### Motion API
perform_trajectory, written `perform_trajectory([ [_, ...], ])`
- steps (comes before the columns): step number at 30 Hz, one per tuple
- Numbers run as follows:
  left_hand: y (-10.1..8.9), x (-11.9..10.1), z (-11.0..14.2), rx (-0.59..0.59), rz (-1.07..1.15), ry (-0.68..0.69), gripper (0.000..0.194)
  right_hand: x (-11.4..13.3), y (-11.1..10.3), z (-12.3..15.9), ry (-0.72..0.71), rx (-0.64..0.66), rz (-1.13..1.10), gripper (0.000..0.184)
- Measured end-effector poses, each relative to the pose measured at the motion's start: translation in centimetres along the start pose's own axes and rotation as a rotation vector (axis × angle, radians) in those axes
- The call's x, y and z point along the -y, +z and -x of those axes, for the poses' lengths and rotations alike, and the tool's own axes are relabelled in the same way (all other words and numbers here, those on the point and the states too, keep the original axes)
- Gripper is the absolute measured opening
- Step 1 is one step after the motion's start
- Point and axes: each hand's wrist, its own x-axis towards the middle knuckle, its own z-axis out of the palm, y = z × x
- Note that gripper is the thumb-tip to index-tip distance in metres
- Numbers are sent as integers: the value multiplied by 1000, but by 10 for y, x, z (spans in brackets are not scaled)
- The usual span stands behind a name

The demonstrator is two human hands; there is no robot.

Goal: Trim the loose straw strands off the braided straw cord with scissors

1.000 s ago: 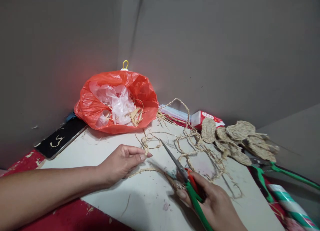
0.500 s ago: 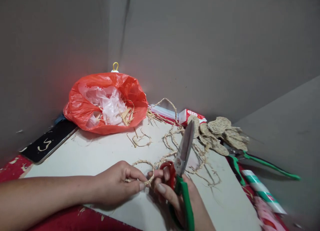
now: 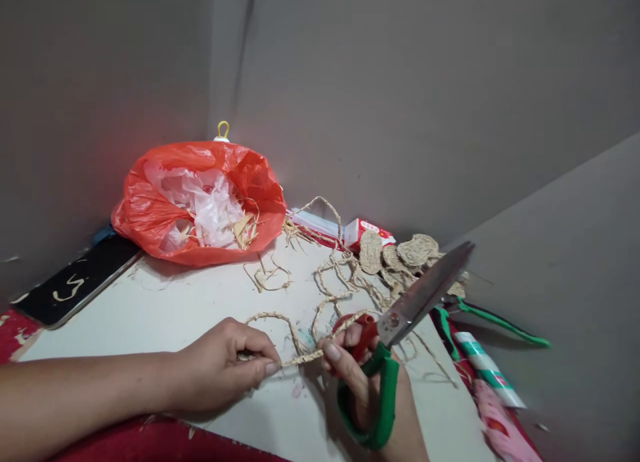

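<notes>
A stretch of braided straw cord (image 3: 303,359) runs between my two hands above the white board. My left hand (image 3: 227,365) pinches one part of it between thumb and forefinger. In my right hand (image 3: 365,382) are scissors (image 3: 417,299) with one green and one red handle; their blades are closed and point up and to the right. The thumb and forefinger of that hand also grip the cord. More of the cord lies in loose loops (image 3: 330,285) behind my hands.
A red plastic bag (image 3: 165,245) with straw scraps stands at the back left, beside a black phone (image 3: 75,285). Coiled straw pieces (image 3: 417,249), a red-and-white box (image 3: 367,232), green-handled pliers (image 3: 503,322) and a striped roll (image 3: 490,369) line the right side. Grey walls enclose the back.
My hands have drawn apart, stretching the cord between them straighter. The scissors have tilted over to the right. The whole view has shifted slightly, moving the surroundings left.
</notes>
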Motion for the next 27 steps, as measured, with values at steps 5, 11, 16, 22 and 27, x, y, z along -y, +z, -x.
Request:
perform_trajectory([
  [5,-2,3,3,-24,-465,380,25,-8,-1,2,57,34,-110,33],
  [11,-3,-1,4,-84,-554,450,26,-16,-3,0,117,36,-200,32],
  [16,-2,-7,5,-71,-411,370,24,-15,-4,-2,147,25,-161,36],
  [22,3,-10,2,-36,-20,27,24,-15,-3,-2,209,2,-191,37],
  [27,8,-5,0,-30,342,-223,28,-19,-2,-3,233,10,-256,38],
])
